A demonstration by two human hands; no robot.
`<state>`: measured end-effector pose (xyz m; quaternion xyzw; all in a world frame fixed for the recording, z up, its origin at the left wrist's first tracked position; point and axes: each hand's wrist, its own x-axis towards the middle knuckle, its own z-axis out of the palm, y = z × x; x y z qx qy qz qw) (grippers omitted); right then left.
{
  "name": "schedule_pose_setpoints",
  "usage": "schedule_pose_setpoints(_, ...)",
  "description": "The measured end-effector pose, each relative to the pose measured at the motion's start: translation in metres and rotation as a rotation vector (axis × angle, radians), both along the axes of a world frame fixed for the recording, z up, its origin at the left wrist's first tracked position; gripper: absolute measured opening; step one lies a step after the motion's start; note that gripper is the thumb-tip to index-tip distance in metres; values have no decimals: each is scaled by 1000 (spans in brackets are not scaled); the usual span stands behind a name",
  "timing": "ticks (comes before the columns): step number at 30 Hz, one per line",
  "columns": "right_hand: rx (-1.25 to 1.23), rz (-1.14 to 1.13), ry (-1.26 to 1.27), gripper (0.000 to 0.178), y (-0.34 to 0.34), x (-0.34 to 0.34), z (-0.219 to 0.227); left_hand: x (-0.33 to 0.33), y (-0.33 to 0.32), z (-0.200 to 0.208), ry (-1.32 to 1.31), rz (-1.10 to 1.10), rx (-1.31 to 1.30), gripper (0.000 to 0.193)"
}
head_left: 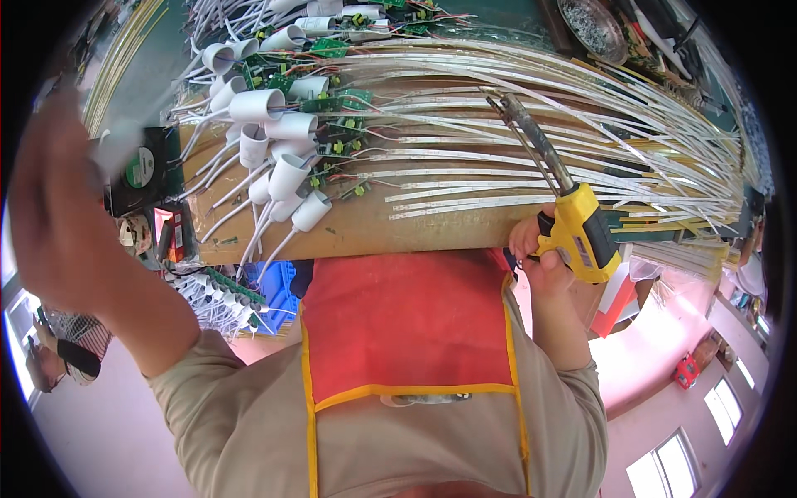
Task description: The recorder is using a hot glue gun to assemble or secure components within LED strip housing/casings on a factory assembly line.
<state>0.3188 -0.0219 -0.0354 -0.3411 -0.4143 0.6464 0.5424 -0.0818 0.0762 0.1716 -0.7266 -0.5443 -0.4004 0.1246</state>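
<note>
My right hand is closed round the handle of a yellow-and-black soldering gun, whose metal barrel points up and away over the bench. White LED strips fan out beneath its tip, joined by thin wires to green circuit boards. White plastic sleeves with white cords lie in a heap left of the strips. Raised at the far left, my left hand is smeared by motion. A blurred whitish thing shows right beside its fingers; whether they grip it is unclear.
A black round-labelled item and a red box sit by the bench's left side. A metal dish stands at the far right. A blue crate is below the front edge. Another person's arm shows at lower left.
</note>
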Motion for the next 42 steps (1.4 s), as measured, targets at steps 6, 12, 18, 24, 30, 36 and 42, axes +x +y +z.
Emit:
schedule_pose_setpoints(6, 27, 8, -54, 73, 1, -1, 2, 51, -89, -89, 154, -399, -505, 28)
schedule_pose_setpoints(12, 31, 21, -91, 75, 0, 2, 2, 84, -102, -141, 59, -333, -505, 31)
schedule_pose_setpoints(18, 20, 21, -92, 76, -2, 2, 3, 85, -96, -148, 174, -281, -483, 29)
schedule_pose_setpoints(24, -9, 55, -85, 77, -4, 3, 4, 87, -89, -154, 305, -217, -408, 30)
schedule_pose_setpoints(30, -22, 71, -68, 75, -4, 5, 4, 84, -90, -162, 330, -201, -309, 33)
schedule_pose_setpoints(36, -36, 99, -82, 76, -3, 7, 7, 85, -88, -168, 414, -280, -275, 39)
schedule_pose_setpoints(42, -12, 137, -126, 77, -14, 7, 5, 84, -88, -160, 442, -290, -363, 38)
